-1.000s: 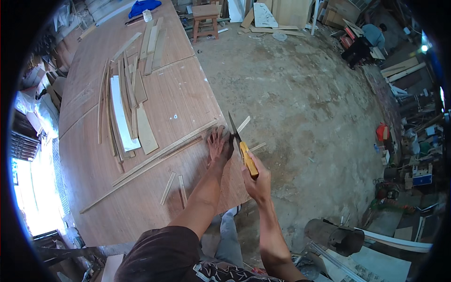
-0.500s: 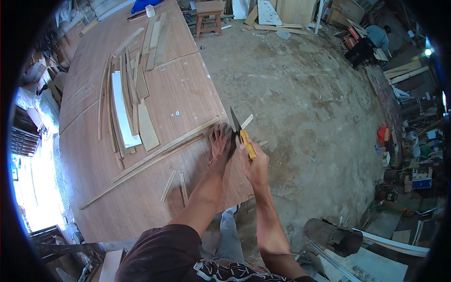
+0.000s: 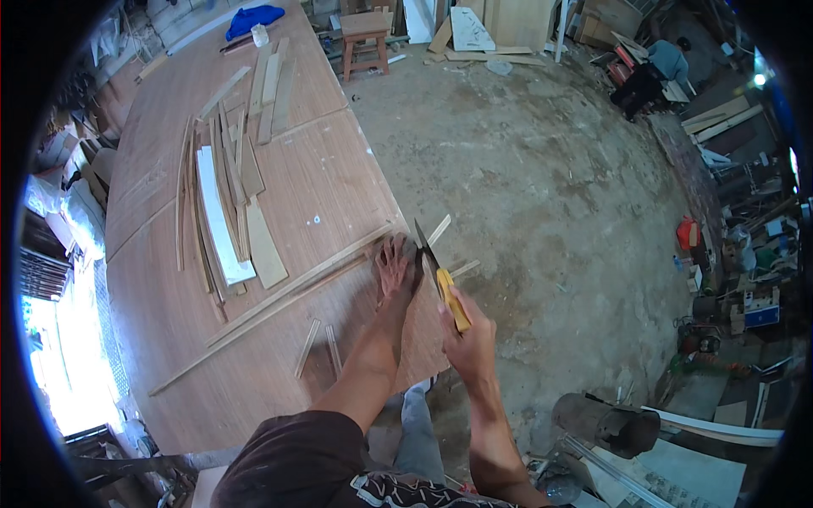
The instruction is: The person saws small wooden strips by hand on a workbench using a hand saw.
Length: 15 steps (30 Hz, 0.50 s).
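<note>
My right hand (image 3: 472, 343) is closed around the yellow handle of a handsaw (image 3: 453, 300). Its dark blade points away from me and crosses the long thin wooden strips (image 3: 292, 295) just past the table's edge. With fingers spread, my left hand (image 3: 395, 269) presses on the strips close to that edge, left of the blade. Strip ends (image 3: 440, 229) stick out over the floor beyond the saw. Where the teeth meet the wood is too small to make out. Two short wooden pieces (image 3: 307, 348) lie on the table left of my left forearm.
The brown wooden table (image 3: 339, 190) bears a pile of thin slats (image 3: 267, 241) and a white strip (image 3: 218, 220). A blue cloth (image 3: 254, 20) lies at its far end. Beyond stands a wooden stool (image 3: 365, 38). Another person (image 3: 656, 74) bends over at the far right. A rusty cylinder (image 3: 603, 423) is at lower right.
The saw and my right hand have moved back toward me, drawing the blade along. My left hand stays on the strips. The whole view has shifted slightly.
</note>
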Each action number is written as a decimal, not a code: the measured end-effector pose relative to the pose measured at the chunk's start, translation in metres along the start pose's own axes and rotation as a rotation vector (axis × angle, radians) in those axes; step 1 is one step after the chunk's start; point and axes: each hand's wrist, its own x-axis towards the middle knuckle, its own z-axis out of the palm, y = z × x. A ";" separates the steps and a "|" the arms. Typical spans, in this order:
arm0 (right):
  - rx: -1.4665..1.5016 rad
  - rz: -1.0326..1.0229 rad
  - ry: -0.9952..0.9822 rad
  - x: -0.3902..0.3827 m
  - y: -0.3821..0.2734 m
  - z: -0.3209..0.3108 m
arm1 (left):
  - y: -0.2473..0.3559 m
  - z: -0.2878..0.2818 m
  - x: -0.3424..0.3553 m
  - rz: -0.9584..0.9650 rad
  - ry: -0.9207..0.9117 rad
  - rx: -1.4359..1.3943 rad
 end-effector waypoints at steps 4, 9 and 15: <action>-0.022 -0.031 0.028 0.033 0.029 0.022 | 0.005 0.021 -0.005 0.040 -0.013 0.054; 0.006 -0.099 0.085 -0.001 0.020 0.004 | 0.008 0.015 -0.002 0.015 0.080 -0.017; 0.041 -0.021 0.057 0.028 0.040 0.021 | 0.022 0.000 -0.007 0.089 0.112 0.065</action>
